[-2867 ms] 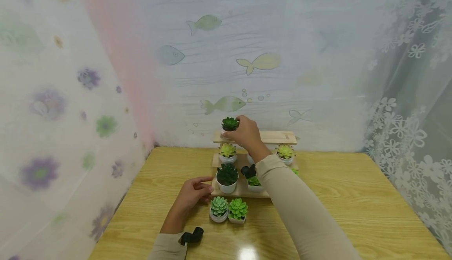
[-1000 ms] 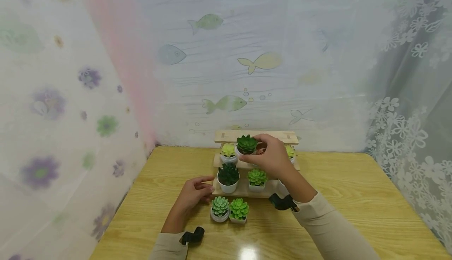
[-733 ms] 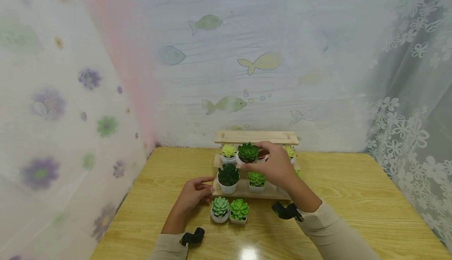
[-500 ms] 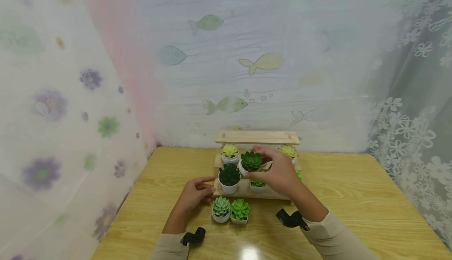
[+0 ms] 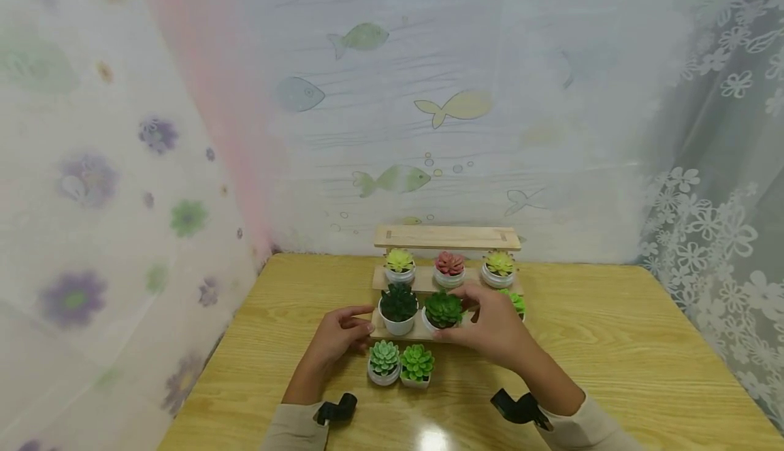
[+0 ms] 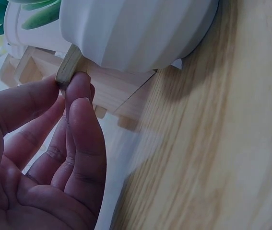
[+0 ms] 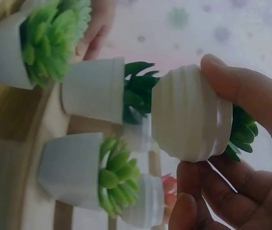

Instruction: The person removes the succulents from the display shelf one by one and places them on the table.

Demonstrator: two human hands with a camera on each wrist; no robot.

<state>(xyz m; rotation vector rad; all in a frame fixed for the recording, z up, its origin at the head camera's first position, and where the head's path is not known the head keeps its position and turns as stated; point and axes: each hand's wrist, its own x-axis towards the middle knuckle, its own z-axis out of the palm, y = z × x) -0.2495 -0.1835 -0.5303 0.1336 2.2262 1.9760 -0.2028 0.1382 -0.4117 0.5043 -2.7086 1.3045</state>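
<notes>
My right hand [image 5: 497,327] grips a potted succulent [image 5: 444,308] with dark green leaves by its round, ribbed white pot [image 7: 186,115]. In the right wrist view, that pot is raised off the boards, beside a light green succulent [image 7: 119,177] in a square white pot on the bottom tier. Thumb and fingers of my left hand [image 5: 333,337] pinch the left end of the bottom board of a three-tier wooden plant stand [image 5: 447,237]. Near that hand, a darker succulent [image 5: 398,305] in a white pot stands on the bottom tier.
The middle tier bears two yellow-green succulents [image 5: 399,262] with a red succulent [image 5: 450,264] between them. A bright green plant [image 5: 514,301] stands at the bottom tier's right end. Before the stand, a pale green succulent [image 5: 384,359] and a bright green one [image 5: 417,362] sit on the table [image 5: 612,356].
My right hand has carried the dark green succulent from the top board down and slightly right, to in front of the bottom tier's middle. The left hand has stayed at the board's end.
</notes>
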